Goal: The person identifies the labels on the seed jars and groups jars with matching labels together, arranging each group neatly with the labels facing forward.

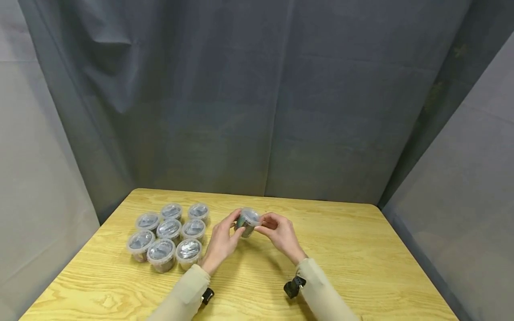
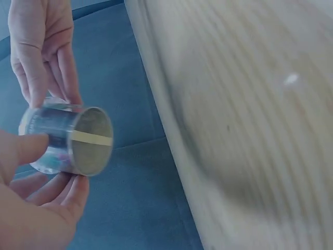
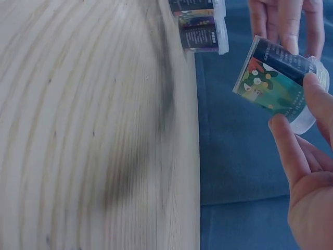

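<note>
A small clear plastic tub (image 1: 248, 219) with a lid is held up over the table between both hands. My left hand (image 1: 222, 240) grips its side, thumb on the near face and fingers around the far side. At the lid's rim, my right hand (image 1: 282, 234) pinches the tub from the right. The right wrist view shows a colourful label (image 3: 276, 86) with green, orange and dark parts wrapped around the tub's wall. Seen from the left wrist, the base (image 2: 93, 151) faces outward and a pale strip crosses it. The tub is tilted.
Several similar lidded tubs (image 1: 161, 252) stand close together on the left of the wooden table (image 1: 321, 267), beside my left forearm. A dark curtain (image 1: 241, 111) hangs behind the table's back edge, with pale panels (image 1: 474, 156) at both sides.
</note>
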Demonstrator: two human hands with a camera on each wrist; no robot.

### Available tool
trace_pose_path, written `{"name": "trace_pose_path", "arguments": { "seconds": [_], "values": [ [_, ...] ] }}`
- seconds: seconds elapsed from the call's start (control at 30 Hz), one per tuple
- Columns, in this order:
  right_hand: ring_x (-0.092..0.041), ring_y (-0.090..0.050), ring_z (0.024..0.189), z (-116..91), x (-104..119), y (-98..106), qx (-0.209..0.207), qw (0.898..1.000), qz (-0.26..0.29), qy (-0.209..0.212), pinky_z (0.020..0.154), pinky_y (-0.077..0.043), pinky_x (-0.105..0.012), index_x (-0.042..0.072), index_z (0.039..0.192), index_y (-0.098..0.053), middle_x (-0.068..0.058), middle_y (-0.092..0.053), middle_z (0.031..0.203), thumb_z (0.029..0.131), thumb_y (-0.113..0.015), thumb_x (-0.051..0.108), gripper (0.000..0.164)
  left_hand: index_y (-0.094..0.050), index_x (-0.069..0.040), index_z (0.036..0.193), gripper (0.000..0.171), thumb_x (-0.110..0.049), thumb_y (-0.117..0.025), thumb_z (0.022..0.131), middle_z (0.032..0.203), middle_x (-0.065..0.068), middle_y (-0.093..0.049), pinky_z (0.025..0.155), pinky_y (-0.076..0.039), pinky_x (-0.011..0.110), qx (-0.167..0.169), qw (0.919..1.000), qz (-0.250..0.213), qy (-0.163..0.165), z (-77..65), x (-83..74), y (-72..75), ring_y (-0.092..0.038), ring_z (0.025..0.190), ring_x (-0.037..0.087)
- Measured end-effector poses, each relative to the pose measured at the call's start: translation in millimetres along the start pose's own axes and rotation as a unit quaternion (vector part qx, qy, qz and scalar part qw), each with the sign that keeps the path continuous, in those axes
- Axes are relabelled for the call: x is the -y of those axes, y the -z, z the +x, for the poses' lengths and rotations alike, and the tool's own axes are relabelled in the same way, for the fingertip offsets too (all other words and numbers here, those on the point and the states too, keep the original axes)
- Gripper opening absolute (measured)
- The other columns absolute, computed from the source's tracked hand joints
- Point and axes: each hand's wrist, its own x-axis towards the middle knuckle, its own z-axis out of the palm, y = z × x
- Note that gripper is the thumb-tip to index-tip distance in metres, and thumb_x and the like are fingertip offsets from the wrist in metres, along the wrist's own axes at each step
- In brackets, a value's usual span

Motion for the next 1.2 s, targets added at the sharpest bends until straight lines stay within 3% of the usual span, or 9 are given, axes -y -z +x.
{"name": "trace_pose_path", "arguments": {
  "seconds": [0.23,0.47,0.8,1.03,1.2],
  "values": [
    [-0.025,-0.07,0.104,-0.8,4.8,15.2,-0.02,0.999,0.03,-0.039,0.085,-0.059,-0.031,0.011,0.101,-0.07,-0.01,-0.073,0.11,0.081,-0.08,0.016,0.022,-0.049,0.001,0.141,0.052,-0.022,-0.064,0.097,0.136,0.021,-0.057,0.102,-0.05,0.042,0.038,0.9918,-0.073,0.098,4.2,-3.1,-1.3,-0.058,0.123,0.036],
    [-0.026,-0.07,0.104,-5.7,1.9,23.3,-0.024,0.995,0.059,-0.072,0.086,-0.059,-0.032,0.007,0.101,-0.068,-0.012,-0.072,0.11,0.082,-0.079,0.013,0.023,-0.052,0.001,0.138,0.051,-0.025,-0.064,0.097,0.138,0.022,-0.056,0.105,-0.048,0.045,0.069,0.9818,-0.123,0.127,5.9,-4.3,-6.0,-0.056,0.126,0.036],
    [-0.027,-0.069,0.104,-10.6,-0.4,27.6,-0.021,0.99,0.096,-0.096,0.084,-0.059,-0.03,0.0,0.104,-0.066,-0.017,-0.07,0.11,0.085,-0.075,0.004,0.022,-0.049,0.004,0.139,0.059,-0.032,-0.066,0.095,0.135,0.024,-0.057,0.104,-0.049,0.042,0.092,0.9697,-0.178,0.14,3.6,-1.0,-10.4,-0.057,0.124,0.035],
    [-0.025,-0.07,0.104,-13.7,-1.7,29.2,-0.02,0.988,0.124,-0.092,0.085,-0.059,-0.029,0.0,0.104,-0.065,-0.017,-0.071,0.11,0.084,-0.077,0.008,0.025,-0.051,0.002,0.138,0.056,-0.031,-0.065,0.095,0.131,0.021,-0.061,0.099,-0.053,0.037,0.109,0.9653,-0.201,0.126,4.2,-2.3,-11.3,-0.061,0.118,0.032],
    [-0.022,-0.07,0.101,-14.1,-2.9,29.5,-0.01,0.988,0.125,-0.088,0.085,-0.059,-0.031,0.0,0.105,-0.064,-0.017,-0.071,0.109,0.085,-0.076,0.008,0.026,-0.053,-0.001,0.136,0.052,-0.029,-0.066,0.094,0.126,0.019,-0.063,0.098,-0.053,0.033,0.101,0.9661,-0.204,0.123,4.1,-3.3,-12.2,-0.062,0.116,0.029]
  ]
}}
